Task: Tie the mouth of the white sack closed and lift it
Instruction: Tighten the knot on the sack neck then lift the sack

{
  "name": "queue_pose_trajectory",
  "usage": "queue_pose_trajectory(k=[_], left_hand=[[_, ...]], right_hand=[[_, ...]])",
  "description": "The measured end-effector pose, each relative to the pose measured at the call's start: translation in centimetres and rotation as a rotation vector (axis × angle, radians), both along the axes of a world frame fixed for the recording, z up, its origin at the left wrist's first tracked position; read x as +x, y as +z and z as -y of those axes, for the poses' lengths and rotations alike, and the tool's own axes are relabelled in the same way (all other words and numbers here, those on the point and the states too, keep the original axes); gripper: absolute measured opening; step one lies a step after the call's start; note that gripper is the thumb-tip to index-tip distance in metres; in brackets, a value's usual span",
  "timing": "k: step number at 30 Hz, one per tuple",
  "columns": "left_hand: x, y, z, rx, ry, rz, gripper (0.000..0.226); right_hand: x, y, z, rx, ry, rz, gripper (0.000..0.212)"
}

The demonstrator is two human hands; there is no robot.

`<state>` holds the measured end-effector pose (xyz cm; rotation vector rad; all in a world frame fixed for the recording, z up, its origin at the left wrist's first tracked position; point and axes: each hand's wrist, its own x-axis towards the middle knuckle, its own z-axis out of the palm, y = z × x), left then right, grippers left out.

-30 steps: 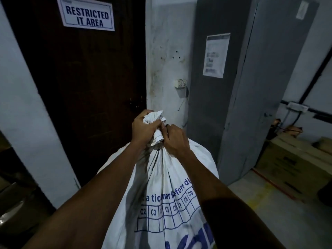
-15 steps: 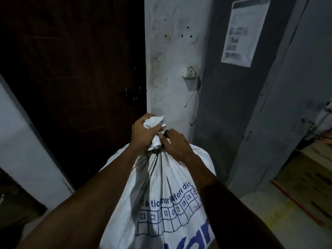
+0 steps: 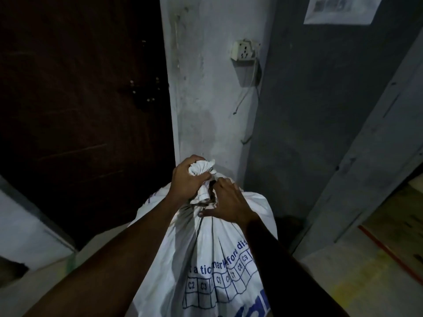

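A full white sack [image 3: 206, 259] with blue print and a grid of boxes stands in front of me at the bottom centre. Its mouth is gathered into a bunched neck [image 3: 201, 170] at the top. My left hand [image 3: 187, 181] grips this bunched neck from the left, fingers curled round it. My right hand [image 3: 226, 202] sits just below and to the right of the neck, fingers hooked in at a dark cord [image 3: 206, 203] that circles the neck, thumb stretched along the sack's shoulder.
A dark brown door [image 3: 80, 99] stands at the left. A pale wall pillar [image 3: 210, 88] with a socket [image 3: 245, 50] rises behind the sack. A grey metal cabinet [image 3: 332, 110] fills the right, with yellow-marked floor [image 3: 366, 282] below it.
The camera has tilted down and closer. My right hand has slid from beside the neck down to the sack's shoulder, thumb spread out. My left hand keeps its grip.
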<state>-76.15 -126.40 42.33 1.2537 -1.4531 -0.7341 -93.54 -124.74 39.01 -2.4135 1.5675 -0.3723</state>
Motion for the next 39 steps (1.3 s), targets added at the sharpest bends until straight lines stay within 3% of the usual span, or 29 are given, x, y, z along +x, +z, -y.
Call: queue_pose_trajectory(k=[8,14,22,32,39], left_hand=[[-2.9,-15.3,6.9,0.033,-0.041,0.003,0.032],[-4.9,-26.6,10.7,-0.012,-0.070,0.011,0.031],[-6.2,-37.9,13.5,-0.081,-0.061,0.006,0.030],[-8.2,-44.1,17.0,-0.282,-0.038,0.095,0.029],[-7.1,-49.4,16.8,-0.115,-0.007,0.185,0.066]], right_hand=[[-2.9,-16.2,6.9,-0.060,-0.019,0.013,0.078],[-4.9,-28.9,11.3,-0.179,-0.053,0.009,0.083],[-6.2,-39.9,14.8,-0.223,-0.119,-0.029,0.064],[-8.3,-44.6,18.0,-0.299,-0.140,-0.095,0.059],[-7.6,-50.0,17.5,-0.361,-0.248,-0.131,0.065]])
